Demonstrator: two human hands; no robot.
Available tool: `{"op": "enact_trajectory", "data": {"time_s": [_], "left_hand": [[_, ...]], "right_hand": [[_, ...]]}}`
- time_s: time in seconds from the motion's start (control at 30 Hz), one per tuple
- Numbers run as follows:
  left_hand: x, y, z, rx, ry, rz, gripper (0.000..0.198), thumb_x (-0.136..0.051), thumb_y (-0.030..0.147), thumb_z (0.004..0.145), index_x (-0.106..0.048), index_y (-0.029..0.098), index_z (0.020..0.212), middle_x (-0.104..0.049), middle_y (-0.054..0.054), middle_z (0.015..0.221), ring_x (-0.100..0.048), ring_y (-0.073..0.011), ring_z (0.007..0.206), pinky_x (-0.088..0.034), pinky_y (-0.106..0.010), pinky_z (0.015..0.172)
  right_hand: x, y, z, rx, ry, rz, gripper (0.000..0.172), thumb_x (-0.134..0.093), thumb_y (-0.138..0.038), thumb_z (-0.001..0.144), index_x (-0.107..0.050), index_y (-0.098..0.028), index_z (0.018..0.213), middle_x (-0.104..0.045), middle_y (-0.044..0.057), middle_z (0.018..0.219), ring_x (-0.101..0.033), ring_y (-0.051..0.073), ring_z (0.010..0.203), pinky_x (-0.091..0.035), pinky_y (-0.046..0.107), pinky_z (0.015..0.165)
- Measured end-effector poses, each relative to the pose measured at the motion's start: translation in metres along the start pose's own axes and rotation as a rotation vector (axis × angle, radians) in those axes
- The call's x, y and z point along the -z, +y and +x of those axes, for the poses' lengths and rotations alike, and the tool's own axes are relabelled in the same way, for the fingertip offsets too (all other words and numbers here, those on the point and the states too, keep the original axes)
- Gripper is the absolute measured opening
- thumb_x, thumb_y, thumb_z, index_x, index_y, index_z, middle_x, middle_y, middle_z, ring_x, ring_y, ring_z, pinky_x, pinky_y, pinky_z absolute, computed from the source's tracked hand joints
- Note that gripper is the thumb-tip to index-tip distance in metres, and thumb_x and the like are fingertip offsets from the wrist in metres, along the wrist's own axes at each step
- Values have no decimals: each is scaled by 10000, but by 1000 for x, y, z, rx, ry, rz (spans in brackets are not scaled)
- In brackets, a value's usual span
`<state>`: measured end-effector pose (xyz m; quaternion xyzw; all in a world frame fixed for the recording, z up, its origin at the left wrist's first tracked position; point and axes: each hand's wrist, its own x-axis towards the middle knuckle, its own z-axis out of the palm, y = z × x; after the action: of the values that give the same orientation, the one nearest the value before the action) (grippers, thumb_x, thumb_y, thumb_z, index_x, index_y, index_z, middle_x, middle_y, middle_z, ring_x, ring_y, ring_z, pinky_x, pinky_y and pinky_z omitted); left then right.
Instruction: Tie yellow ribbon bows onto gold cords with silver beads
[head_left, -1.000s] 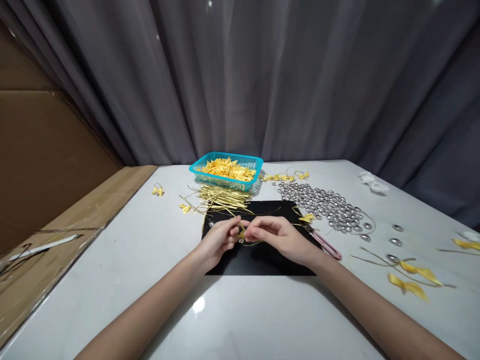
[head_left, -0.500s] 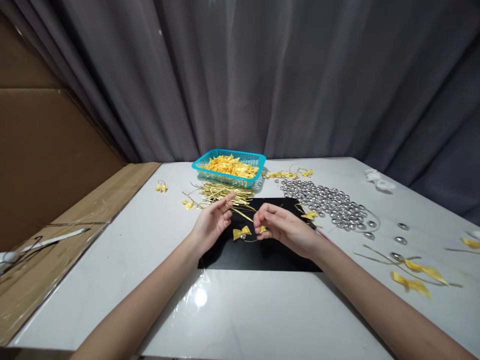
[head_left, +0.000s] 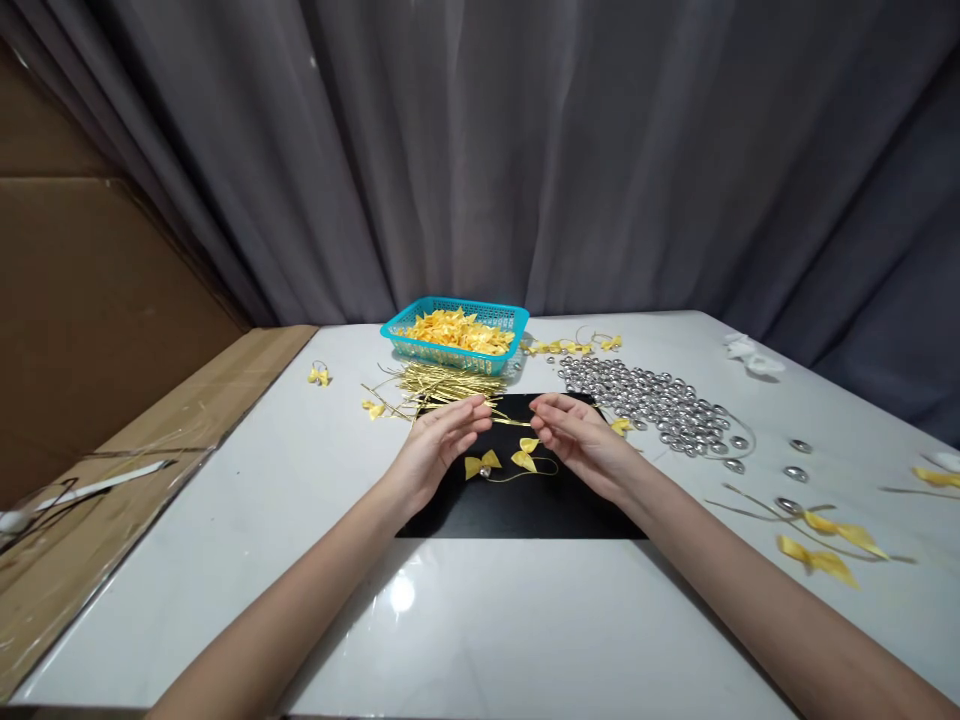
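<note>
My left hand (head_left: 439,445) and my right hand (head_left: 581,435) hover over a black mat (head_left: 517,500), fingertips pinched on the two ends of a thin gold wire tie (head_left: 510,421) stretched between them. Just below the wire, two small yellow ribbon bows (head_left: 482,464) (head_left: 526,455) lie on the mat, one with a gold loop of wire trailing from it. A bundle of gold wire ties (head_left: 446,383) lies behind the mat.
A teal basket (head_left: 450,345) of yellow bows stands at the back. A heap of silver beads (head_left: 652,400) spreads to the right, loose bows (head_left: 832,545) further right. Flat cardboard (head_left: 97,470) lies along the left table edge. A grey curtain hangs behind.
The hands parted from a joined pinch, left a bow on the mat, then moved back and took a gold wire tie between them. A second bow now lies beside the first.
</note>
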<state>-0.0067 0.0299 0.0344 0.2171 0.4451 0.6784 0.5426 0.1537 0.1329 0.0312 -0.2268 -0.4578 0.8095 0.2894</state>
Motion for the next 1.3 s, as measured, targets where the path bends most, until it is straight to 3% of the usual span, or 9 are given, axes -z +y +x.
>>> {"op": "enact_trajectory", "data": {"time_s": [0.13, 0.3, 0.47, 0.6, 0.73, 0.9, 1.1, 1.2, 1.3], "left_hand": [[1, 0, 1, -40, 59, -35, 180, -571, 145, 824, -706, 110, 938, -731, -82, 969, -682, -109, 817, -521, -141, 716], [4, 4, 1, 12, -71, -144, 381, -482, -7, 736, -632, 55, 1081, -702, -145, 1060, -648, -192, 1036, -511, -194, 834], [9, 5, 4, 6, -231, -27, 445, -599, -4, 739, -596, 157, 1154, -641, -111, 1219, -569, -211, 1168, -496, -226, 853], [10, 2, 5, -36, -206, 96, 377, -648, 106, 777, -620, 207, 1140, -641, -90, 1227, -564, -198, 1173, -470, -239, 878], [10, -3, 6, -66, -128, 250, 249, -682, 228, 774, -691, 205, 1022, -689, -83, 1141, -622, -169, 1079, -470, -207, 816], [9, -4, 6, -115, -97, 339, 240, -661, 334, 785, -721, 176, 955, -735, -91, 996, -674, -161, 931, -478, -195, 739], [7, 1, 4, -164, -62, 188, 262, -572, 314, 849, -689, 189, 1047, -668, -80, 1153, -609, -81, 668, -450, -158, 521], [8, 3, 5, -126, -95, -6, 242, -533, 256, 870, -684, 169, 1037, -664, -36, 905, -496, -43, 539, -393, -131, 441], [9, 5, 5, -93, -136, -118, 247, -523, 237, 874, -686, 127, 1023, -461, 34, 646, -351, -31, 445, -345, -121, 398]], "right_hand": [[1, 1, 0, -9, 8, 21, 255, -837, -278, 576, -673, -169, 738, -675, -20, 661, -613, 30, 544, -508, 74, 527], [1, -1, -1, -7, 3, 32, 224, -818, -258, 601, -678, -163, 748, -684, -5, 690, -631, 45, 576, -526, 86, 553], [1, -5, -2, -11, -15, 36, 223, -796, -202, 611, -696, -171, 807, -712, 7, 787, -668, 60, 681, -534, 86, 616], [2, -4, -2, 16, -11, -8, 223, -782, -168, 612, -698, -177, 818, -726, 20, 818, -686, 85, 709, -551, 125, 640], [3, -1, -2, 39, -36, -73, 180, -790, -201, 627, -690, -179, 776, -731, 18, 795, -693, 89, 707, -554, 138, 650], [1, -1, -2, 24, -61, -61, 197, -804, -221, 611, -683, -174, 760, -718, 7, 765, -669, 72, 646, -542, 136, 613], [2, 2, 0, -10, -60, -37, 224, -790, -228, 630, -653, -156, 791, -705, 18, 769, -609, 56, 564, -528, 168, 586], [0, 4, -1, -26, -72, -43, 211, -781, -225, 642, -646, -152, 786, -702, 19, 769, -602, 55, 558, -522, 170, 581], [-2, 5, -3, -39, -87, -46, 209, -782, -230, 643, -646, -152, 782, -701, 18, 769, -606, 54, 572, -519, 163, 590]]}}
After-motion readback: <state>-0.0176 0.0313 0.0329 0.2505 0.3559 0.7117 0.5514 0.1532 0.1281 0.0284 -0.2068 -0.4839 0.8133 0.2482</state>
